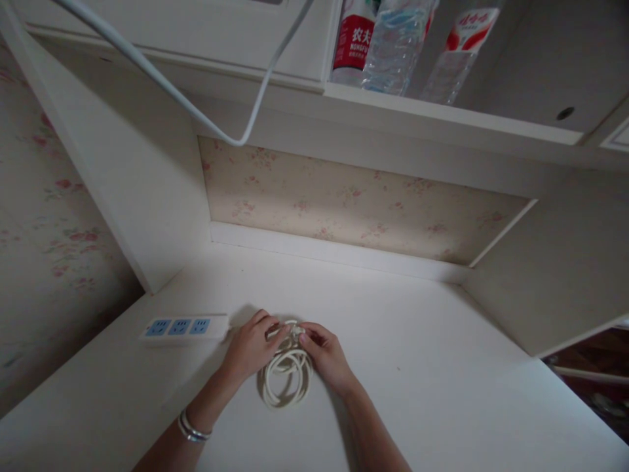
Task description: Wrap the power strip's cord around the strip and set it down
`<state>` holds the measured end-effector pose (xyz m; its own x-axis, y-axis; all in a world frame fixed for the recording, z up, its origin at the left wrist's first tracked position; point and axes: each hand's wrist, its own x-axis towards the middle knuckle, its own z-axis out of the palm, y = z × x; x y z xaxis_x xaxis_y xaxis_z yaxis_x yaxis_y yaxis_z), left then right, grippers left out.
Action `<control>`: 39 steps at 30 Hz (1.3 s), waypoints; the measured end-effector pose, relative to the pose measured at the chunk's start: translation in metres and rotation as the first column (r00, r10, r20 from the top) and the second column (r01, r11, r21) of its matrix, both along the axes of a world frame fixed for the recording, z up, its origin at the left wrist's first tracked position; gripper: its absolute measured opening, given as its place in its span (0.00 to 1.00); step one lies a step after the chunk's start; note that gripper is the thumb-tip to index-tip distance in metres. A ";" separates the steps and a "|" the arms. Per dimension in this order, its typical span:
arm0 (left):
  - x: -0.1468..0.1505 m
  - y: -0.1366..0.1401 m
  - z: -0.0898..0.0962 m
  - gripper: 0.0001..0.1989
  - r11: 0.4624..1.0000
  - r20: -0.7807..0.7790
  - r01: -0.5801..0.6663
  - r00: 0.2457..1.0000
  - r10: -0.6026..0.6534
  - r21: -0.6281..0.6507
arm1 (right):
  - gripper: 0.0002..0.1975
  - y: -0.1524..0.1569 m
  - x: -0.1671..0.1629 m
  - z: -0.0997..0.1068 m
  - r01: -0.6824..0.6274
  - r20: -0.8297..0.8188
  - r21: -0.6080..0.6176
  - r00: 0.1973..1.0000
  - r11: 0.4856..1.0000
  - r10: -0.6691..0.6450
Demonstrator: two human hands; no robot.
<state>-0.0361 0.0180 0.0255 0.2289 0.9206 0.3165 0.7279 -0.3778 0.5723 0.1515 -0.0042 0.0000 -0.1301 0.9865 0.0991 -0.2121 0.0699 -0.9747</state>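
A cream power cord (266,388) lies coiled in several loops on the white desktop. It appears to run from the right end of a white power strip (216,326) with three blue socket blocks. My left hand (253,347), with silvery bangles at the wrist, has its fingers and thumb closed on the top left of the coil. From the right, my right hand (328,357) pinches the bunched upper part of the cord between thumb and fingers. What exactly sits between the fingertips, perhaps the cord's end, is too small to make out.
White desk panels (147,196) rise at both sides, with flowered wallpaper (314,203) behind. An overhead shelf (442,115) holds plastic bottles (393,49). A pale cable (196,115) hangs in a loop at the upper left, near the camera.
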 end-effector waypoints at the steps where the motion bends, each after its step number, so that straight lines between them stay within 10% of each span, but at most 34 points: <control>1: 0.002 -0.001 0.000 0.16 1.000 0.007 0.004 1.000 -0.004 0.003 | 0.16 0.000 -0.001 0.001 0.002 -0.015 -0.010 1.000 1.000 -0.002; 11: 0.002 0.008 -0.009 0.16 0.982 0.252 0.173 0.956 -0.148 -0.079 | 0.13 -0.010 -0.005 0.011 0.075 0.189 0.117 0.977 0.990 -0.097; 28: 0.015 -0.002 -0.009 0.09 0.992 0.123 0.113 0.985 -0.119 0.054 | 0.11 -0.013 -0.015 0.011 0.255 0.305 0.158 0.906 0.954 -0.293; 39: 0.004 0.012 -0.014 0.12 0.997 0.321 0.054 0.944 -0.068 0.053 | 0.12 -0.007 -0.010 -0.001 0.381 0.335 0.166 0.846 0.909 -0.416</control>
